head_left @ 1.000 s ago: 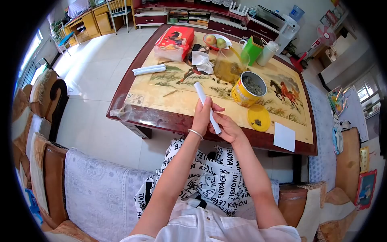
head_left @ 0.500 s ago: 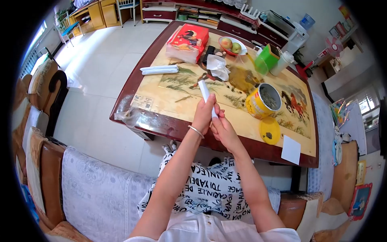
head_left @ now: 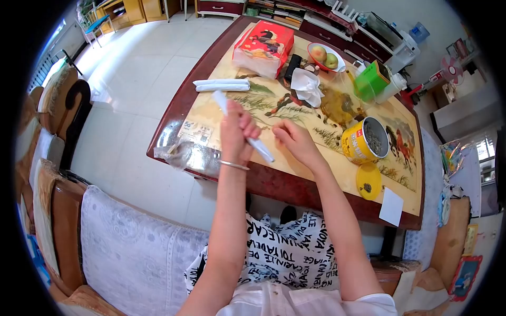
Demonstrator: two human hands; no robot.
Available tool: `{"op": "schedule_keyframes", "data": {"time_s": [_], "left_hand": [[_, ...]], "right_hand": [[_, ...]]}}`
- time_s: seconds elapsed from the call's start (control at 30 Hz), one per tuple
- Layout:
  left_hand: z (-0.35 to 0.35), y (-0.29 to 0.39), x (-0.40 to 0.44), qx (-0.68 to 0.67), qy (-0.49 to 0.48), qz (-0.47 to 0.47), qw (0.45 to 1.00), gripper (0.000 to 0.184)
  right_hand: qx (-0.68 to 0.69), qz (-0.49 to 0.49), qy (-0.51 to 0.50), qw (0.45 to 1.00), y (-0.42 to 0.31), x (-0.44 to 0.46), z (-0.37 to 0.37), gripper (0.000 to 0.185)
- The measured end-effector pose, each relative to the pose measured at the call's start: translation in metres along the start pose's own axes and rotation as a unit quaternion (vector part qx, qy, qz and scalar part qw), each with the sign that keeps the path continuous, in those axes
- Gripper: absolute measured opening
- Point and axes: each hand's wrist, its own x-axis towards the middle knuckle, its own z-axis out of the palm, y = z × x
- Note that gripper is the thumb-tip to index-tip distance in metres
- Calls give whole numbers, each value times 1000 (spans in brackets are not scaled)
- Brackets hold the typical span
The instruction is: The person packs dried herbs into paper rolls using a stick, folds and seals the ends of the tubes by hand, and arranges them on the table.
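Head cam: left hand has its fingers wrapped round a white paper roll, held over the near edge of the table. Right hand is loosely curled just beside it, can't tell if it's gripping anything. More paper rolls lie near the red bag.

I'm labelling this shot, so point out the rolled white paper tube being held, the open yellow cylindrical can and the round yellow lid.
Rolled white paper tube [head_left: 262, 151]: head view, lower end.
Open yellow cylindrical can [head_left: 353, 144]: head view, outer side.
Round yellow lid [head_left: 371, 175]: head view, bare upper surface.
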Motion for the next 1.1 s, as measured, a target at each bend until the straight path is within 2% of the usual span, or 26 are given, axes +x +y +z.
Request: {"op": "schedule_keyframes", "data": {"time_s": [0.03,0.07,0.13,0.17,0.23,0.27,0.33,0.43,0.47,0.53,0.57,0.6,0.73,0.77,0.8,0.9,1.03,1.1], "left_hand": [[-3,8,1,-3,-5,18,1000,32],[-5,12,1,-8,-6,25,1000,34],[-9,16,3,-16,-16,33,999,35],[-10,18,4,-27,-26,39,999,35],[-8,21,1,-27,-31,48,998,35],[-4,21,-1,-9,-21,47,999,34],[4,18,-4,44,-8,48,998,34],[12,6,-9,175,-12,68,982,33],[14,1,-12,176,-21,70,982,33],[20,-10,-17,328,-48,122,936,33],[23,-13,-18,330,-54,118,935,33],[25,-17,-20,334,-64,123,932,33],[26,-24,-19,332,-75,131,931,33],[27,-24,-18,335,-74,132,930,33],[29,-24,-18,293,-66,101,948,33],[30,-21,-15,204,-49,43,977,32],[27,-19,-7,99,-45,-4,994,34],[27,-23,-8,95,-47,-15,994,35]], "right_hand": [[-162,-102,69,979,-1,13,4,15],[-159,-103,70,979,3,25,9,15],[-288,-237,33,927,8,42,19,15],[-286,-238,34,928,11,45,21,15],[-339,-211,-41,916,8,52,24,15],[-338,-218,-38,915,6,54,25,15],[-393,-269,14,879,14,49,29,15],[-427,-246,63,868,15,38,28,14],[-412,-215,71,882,13,34,23,13],[-431,-243,78,865,21,26,20,12],[-444,-267,78,852,26,20,21,12],[-404,-268,77,871,24,15,24,12],[-377,-242,49,893,18,6,22,12],[-352,-179,19,918,16,9,20,13],[-325,-114,-13,939,16,11,19,14],[-335,-93,-3,938,26,10,14,18],[-310,-103,54,943,36,-7,-5,22],[-230,-123,77,962,38,-9,-23,20]]}}
